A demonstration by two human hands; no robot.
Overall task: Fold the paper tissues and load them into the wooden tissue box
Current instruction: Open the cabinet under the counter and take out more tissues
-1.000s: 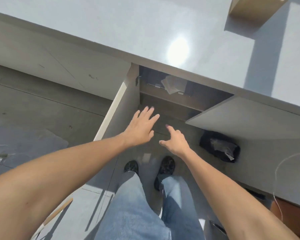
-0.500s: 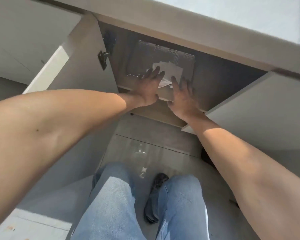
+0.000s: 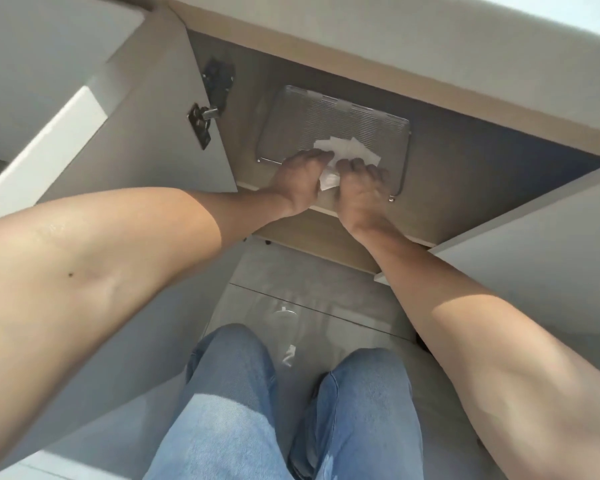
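A loose pile of white paper tissues lies on a grey ribbed tray on a shelf inside an open cupboard under the counter. My left hand and my right hand are both on the near side of the pile. Their fingers are curled onto the tissues, with a white corner showing between the two hands. The wooden tissue box is not in view.
The cupboard's left door stands open with its hinge showing. The right door is open beside my right forearm. The counter edge overhangs the shelf. My legs in blue jeans are below, on a grey floor.
I have bent closer to the cupboard. Both hands went from the air into the shelf, and their fingers have now curled onto the near edge of the tissue pile.
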